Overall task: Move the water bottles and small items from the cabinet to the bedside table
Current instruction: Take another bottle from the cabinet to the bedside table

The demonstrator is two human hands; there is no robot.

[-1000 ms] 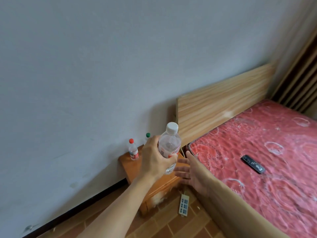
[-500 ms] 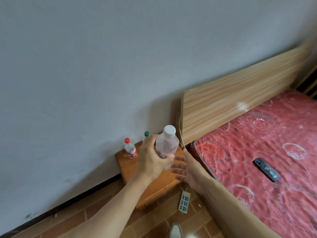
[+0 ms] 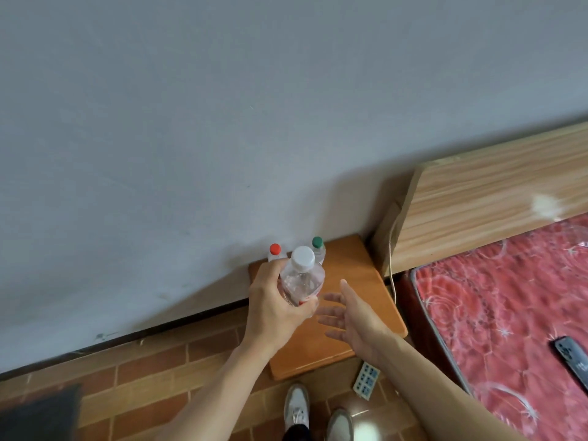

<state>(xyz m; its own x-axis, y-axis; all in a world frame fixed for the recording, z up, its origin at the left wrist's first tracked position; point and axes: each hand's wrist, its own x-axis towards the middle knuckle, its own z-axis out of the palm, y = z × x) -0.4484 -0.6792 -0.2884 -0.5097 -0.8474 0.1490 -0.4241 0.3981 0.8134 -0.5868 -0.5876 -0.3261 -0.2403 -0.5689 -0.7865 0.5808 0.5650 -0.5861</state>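
- The left hand wraps its fingers round the clear plastic water bottle with a white cap, carried upright over the orange wooden bedside table, apparently to be set down
- the right hand hovers beside it, fingers spread, holding nothing, likely ready to steady it
- a red-capped bottle and a green-capped bottle stand at the wall edge, leaving the front free

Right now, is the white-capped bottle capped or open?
Capped: the white-capped bottle, gripped by the left hand above the bedside table, has its white cap on the neck.
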